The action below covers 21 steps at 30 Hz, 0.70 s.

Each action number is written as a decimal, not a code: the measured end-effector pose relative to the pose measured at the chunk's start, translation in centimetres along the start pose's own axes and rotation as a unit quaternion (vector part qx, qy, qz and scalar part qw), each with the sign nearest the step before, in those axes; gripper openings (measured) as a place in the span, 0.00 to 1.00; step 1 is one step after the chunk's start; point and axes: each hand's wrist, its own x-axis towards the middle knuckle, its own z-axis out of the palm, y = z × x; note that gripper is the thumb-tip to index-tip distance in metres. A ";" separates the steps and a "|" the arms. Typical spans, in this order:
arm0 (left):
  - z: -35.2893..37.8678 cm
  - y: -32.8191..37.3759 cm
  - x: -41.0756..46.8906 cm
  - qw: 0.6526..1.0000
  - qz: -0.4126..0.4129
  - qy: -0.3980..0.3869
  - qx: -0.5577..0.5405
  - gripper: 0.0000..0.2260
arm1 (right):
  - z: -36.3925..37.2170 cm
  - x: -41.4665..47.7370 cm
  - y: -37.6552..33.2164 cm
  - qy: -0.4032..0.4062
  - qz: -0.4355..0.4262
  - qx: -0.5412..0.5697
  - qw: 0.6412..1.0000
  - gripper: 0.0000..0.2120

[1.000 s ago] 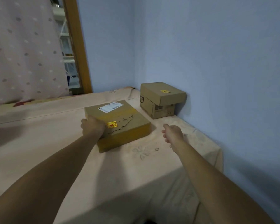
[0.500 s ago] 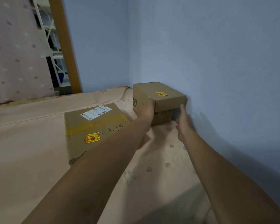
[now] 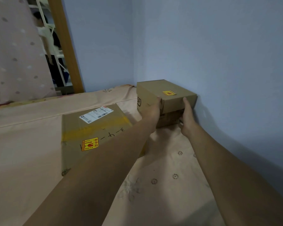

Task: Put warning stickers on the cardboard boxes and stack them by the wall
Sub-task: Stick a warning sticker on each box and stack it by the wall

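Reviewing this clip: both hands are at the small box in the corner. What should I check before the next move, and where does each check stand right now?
1. Warning sticker on small box: ok, on its top.
2. Second sticker on flat box: ok.
3. Left hand hold: ok, wrapped round the small box's front left corner.
4. Right hand hold: cannot tell; the thumb lies up the front face, the fingers are hidden.
5. Small box by the wall: ok, in the corner.
6. Boxes stacked: not ok, they sit side by side on the sheet.
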 end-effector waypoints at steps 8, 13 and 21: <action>-2.1 1.6 -2.5 0.999 0.026 0.020 0.035 0.28 | 1.6 -3.2 -1.0 -0.029 0.011 -0.016 0.999 0.44; -4.8 3.9 -5.9 0.998 0.028 0.035 0.045 0.34 | 4.1 -7.4 -2.7 -0.045 -0.029 -0.019 0.998 0.32; -11.7 6.1 -11.1 0.997 0.035 0.067 0.017 0.31 | 9.4 -13.3 -3.3 -0.045 -0.048 -0.069 0.995 0.37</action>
